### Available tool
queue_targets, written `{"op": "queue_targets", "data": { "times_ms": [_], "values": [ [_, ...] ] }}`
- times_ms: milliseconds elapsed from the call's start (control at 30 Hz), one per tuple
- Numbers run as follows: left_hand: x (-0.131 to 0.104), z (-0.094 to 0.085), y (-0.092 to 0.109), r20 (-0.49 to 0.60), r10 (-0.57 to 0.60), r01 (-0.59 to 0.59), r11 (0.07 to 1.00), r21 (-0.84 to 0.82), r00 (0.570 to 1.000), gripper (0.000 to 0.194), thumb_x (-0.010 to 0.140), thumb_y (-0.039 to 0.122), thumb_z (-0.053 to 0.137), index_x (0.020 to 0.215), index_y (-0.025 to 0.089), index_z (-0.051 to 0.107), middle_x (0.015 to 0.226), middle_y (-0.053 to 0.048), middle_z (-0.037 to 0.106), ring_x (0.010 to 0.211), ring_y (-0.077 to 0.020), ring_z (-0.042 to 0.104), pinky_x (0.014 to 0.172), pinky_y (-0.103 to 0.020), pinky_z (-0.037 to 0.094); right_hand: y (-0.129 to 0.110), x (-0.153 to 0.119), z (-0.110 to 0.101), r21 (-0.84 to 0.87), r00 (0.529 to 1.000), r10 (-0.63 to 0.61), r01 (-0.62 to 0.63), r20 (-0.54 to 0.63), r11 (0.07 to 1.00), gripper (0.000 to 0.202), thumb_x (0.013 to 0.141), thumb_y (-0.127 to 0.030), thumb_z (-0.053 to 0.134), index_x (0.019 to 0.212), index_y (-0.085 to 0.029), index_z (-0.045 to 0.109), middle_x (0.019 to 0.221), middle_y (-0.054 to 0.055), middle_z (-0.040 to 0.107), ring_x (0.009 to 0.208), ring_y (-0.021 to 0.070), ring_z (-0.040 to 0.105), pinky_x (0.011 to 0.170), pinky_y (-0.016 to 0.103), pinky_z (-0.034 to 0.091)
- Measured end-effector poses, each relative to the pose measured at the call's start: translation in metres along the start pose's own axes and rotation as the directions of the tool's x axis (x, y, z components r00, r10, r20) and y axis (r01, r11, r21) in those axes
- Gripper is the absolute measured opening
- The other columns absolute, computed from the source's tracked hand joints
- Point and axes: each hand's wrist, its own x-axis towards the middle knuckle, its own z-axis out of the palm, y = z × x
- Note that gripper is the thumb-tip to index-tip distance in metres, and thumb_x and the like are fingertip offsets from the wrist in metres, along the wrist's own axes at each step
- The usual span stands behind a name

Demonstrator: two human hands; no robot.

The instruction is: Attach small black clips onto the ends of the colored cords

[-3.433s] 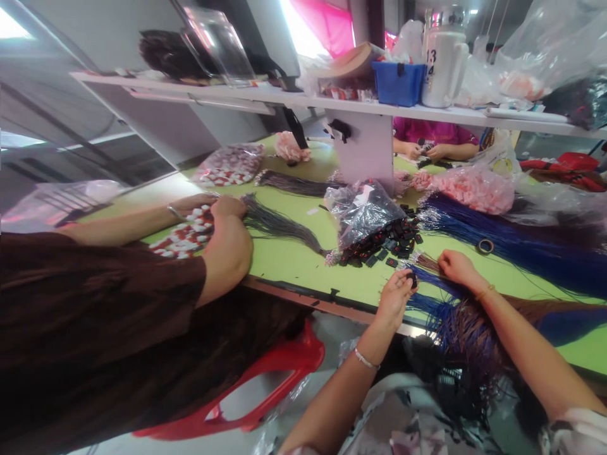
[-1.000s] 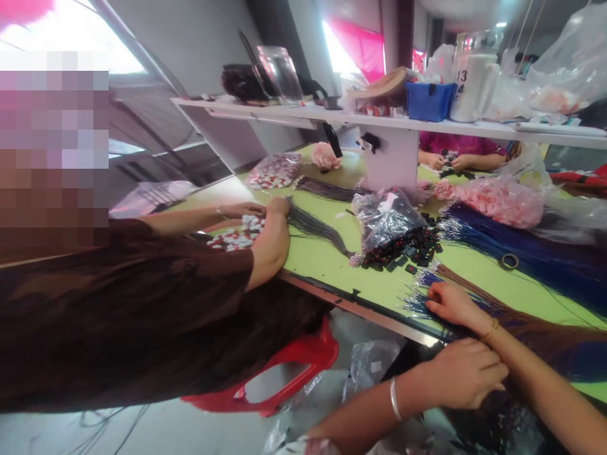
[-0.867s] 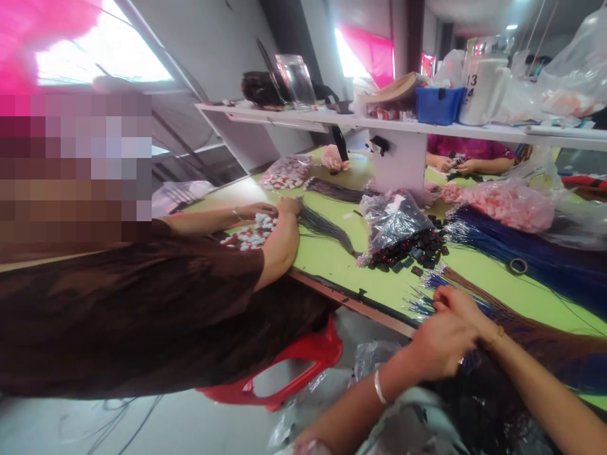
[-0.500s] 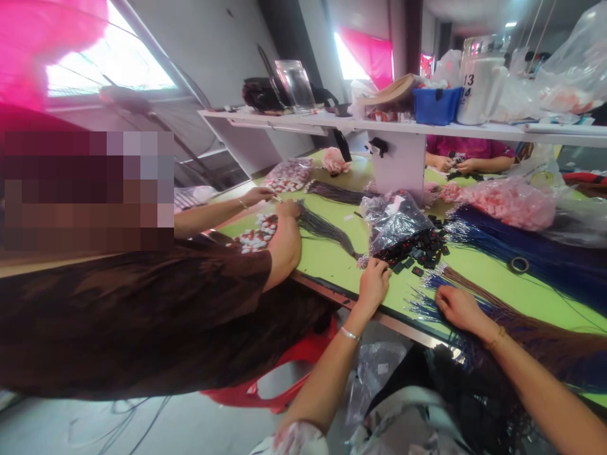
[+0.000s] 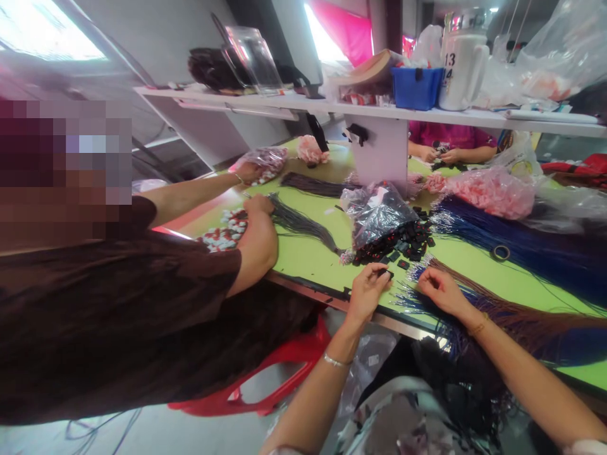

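Yellow-green tabletop, cluttered. Clock read from left hand, 12 = straight ahead of wearer. Nearest, below the edge: red chair, 8 o'clock. Left hand grips one black connector between thumb and fingertips, around the table's near edge. Right hand at 3 o'clock, fingers curled, by the silver-tipped ends of blue wires; can't make out whether it pinches one. Brown wires lie alongside, trailing toward 4. Heap of loose connectors, 1 o'clock; clear plastic bag against it, 12. Dark ring, 2–3, at the edge of a thick dark blue bundle. Grey wires, 10–11. Co-worker in dark brown, 9–10: one hand at a bag of red-and-white pieces, other near the grey wires' far end, loose red-and-white pieces beside. Bag of pink pieces, 1–2. White shelf across the back, blue bin and white mug on it, 1 o'clock. Beyond, second co-worker in magenta, 1 o'clock, hands close together, held item too small to tell.
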Motion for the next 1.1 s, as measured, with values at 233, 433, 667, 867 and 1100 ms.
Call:
{"op": "queue_targets", "data": {
  "times_ms": [233, 433, 667, 867, 1100],
  "values": [
    [-0.013, 0.038, -0.003, 0.193, -0.28, 0.328, 0.898, -0.293, 0.94, 0.043, 0.06, 0.032, 0.08, 0.098, 0.017, 0.066, 0.084, -0.003, 0.064, 0.068, -0.0084, 0.055, 0.061, -0.02, 0.045, -0.003, -0.005, -0.002, 0.015, 1.0, 0.01, -0.01, 0.014, 1.0, 0.02, 0.083, -0.029, 0.049, 0.067, -0.017, 0.051, 0.059, -0.003, 0.048, 0.056, 0.009, 0.04, 0.053, 0.021, 0.032],
    [-0.013, 0.04, -0.014, 0.276, -0.318, 0.399, 0.857, -0.325, 0.907, 0.037, 0.062, 0.032, 0.079, 0.092, 0.015, 0.067, 0.085, -0.004, 0.065, 0.068, -0.0079, 0.056, 0.062, -0.018, 0.044, -0.003, -0.007, -0.001, -0.017, 1.0, 0.023, -0.023, 0.01, 1.0, 0.022, 0.082, -0.03, 0.049, 0.064, -0.018, 0.048, 0.055, -0.005, 0.043, 0.052, 0.0087, 0.035, 0.05, 0.021, 0.028],
    [-0.013, 0.039, -0.018, 0.292, -0.325, 0.418, 0.837, -0.354, 0.899, 0.037, 0.062, 0.03, 0.08, 0.094, 0.016, 0.07, 0.08, -0.004, 0.063, 0.067, -0.0081, 0.054, 0.061, -0.019, 0.043, 0.0, -0.008, 0.0, -0.046, 1.0, 0.016, -0.016, 0.007, 0.999, 0.019, 0.081, -0.027, 0.049, 0.064, -0.018, 0.048, 0.054, -0.005, 0.042, 0.05, 0.0086, 0.034, 0.047, 0.02, 0.026],
    [-0.013, 0.037, -0.02, 0.268, -0.337, 0.414, 0.849, -0.329, 0.903, 0.037, 0.06, 0.03, 0.08, 0.094, 0.016, 0.071, 0.075, -0.002, 0.061, 0.064, -0.0077, 0.052, 0.061, -0.019, 0.043, 0.0, -0.009, 0.001, -0.086, 1.0, -0.002, 0.002, 0.01, 0.996, 0.018, 0.079, -0.024, 0.048, 0.062, -0.018, 0.047, 0.054, -0.004, 0.044, 0.05, 0.0086, 0.036, 0.048, 0.021, 0.027],
    [-0.015, 0.04, -0.021, 0.182, -0.318, 0.356, 0.904, -0.238, 0.93, 0.036, 0.056, 0.03, 0.082, 0.086, 0.014, 0.069, 0.065, 0.001, 0.058, 0.056, -0.006, 0.049, 0.056, -0.019, 0.039, -0.002, -0.009, 0.004, -0.127, 0.998, -0.047, 0.05, 0.031, 0.991, 0.016, 0.077, -0.02, 0.048, 0.061, -0.018, 0.046, 0.054, -0.004, 0.045, 0.051, 0.0088, 0.037, 0.05, 0.021, 0.028]
  ]
}}
